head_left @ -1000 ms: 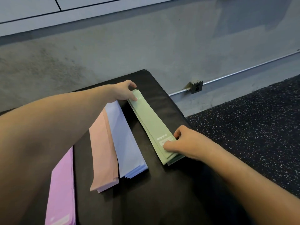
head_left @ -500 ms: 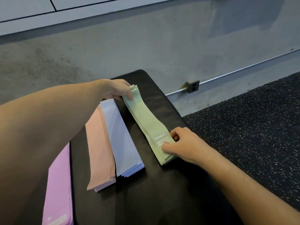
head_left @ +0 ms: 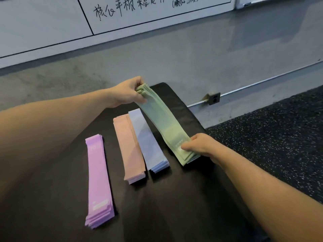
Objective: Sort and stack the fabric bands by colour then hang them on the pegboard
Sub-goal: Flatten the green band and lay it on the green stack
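A stack of green fabric bands [head_left: 162,123] is lifted off the black padded bench [head_left: 174,198], held at both ends. My left hand [head_left: 127,94] grips its far end, raised above the bench. My right hand [head_left: 199,145] pinches its near end, thumb on top by the white label. On the bench lie three other stacks: blue bands [head_left: 148,142] beside the green, peach bands [head_left: 130,147] touching the blue, and purple bands [head_left: 98,179] further left, apart from the rest.
The bench's right edge drops to a dark speckled rubber floor [head_left: 271,140]. A grey concrete wall [head_left: 174,58] stands behind, with a metal conduit and socket box [head_left: 214,98] low down. A whiteboard [head_left: 139,13] with handwriting hangs above.
Both hands have raised the green stack off the bench, the far end higher. The camera has tilted up, bringing the whiteboard and the whole purple stack into view.
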### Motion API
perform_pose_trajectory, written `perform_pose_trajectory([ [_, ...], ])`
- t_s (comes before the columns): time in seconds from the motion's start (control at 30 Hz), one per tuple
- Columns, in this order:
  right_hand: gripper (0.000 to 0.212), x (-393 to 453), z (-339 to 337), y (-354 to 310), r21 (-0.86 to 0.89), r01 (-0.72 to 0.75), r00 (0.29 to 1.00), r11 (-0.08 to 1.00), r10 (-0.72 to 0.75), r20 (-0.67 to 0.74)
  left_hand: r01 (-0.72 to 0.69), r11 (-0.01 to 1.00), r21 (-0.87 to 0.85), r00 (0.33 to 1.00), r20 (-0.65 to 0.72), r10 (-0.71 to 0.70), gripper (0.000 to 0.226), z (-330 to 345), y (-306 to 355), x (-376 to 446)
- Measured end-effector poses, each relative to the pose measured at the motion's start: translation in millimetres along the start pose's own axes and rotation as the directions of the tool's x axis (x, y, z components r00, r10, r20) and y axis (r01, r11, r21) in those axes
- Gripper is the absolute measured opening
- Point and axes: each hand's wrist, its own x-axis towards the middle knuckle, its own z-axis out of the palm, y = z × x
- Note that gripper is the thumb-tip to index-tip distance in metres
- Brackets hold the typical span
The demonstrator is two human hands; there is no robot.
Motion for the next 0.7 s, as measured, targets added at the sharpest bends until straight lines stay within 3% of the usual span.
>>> perform_pose_trajectory([
  [0.07,0.033,-9,2,3,0.102,0.021,1.0,0.995,-0.019,-0.021,-0.033,0.998,-0.046,0.998,-0.051,0.031,0.045,-11,4,-25],
  [0.2,0.059,-36,2,-5,0.118,0.114,0.992,0.986,-0.107,-0.064,-0.065,0.994,-0.085,0.987,-0.15,0.051,0.044,-35,8,-81],
  [0.27,0.064,-56,1,-14,0.03,0.21,0.975,0.977,-0.207,-0.083,-0.091,0.986,-0.14,0.982,-0.179,0.065,0.047,-42,10,-119],
  [0.37,0.045,-95,-2,-29,-0.153,0.349,0.931,0.925,-0.361,-0.062,-0.12,0.974,-0.195,0.975,-0.209,0.078,0.06,-50,7,-188],
  [0.7,0.032,-222,62,-76,-0.549,0.605,0.776,0.576,-0.58,0.248,0.016,1.0,-0.009,0.948,-0.318,-0.018,0.069,-18,-68,-426],
])
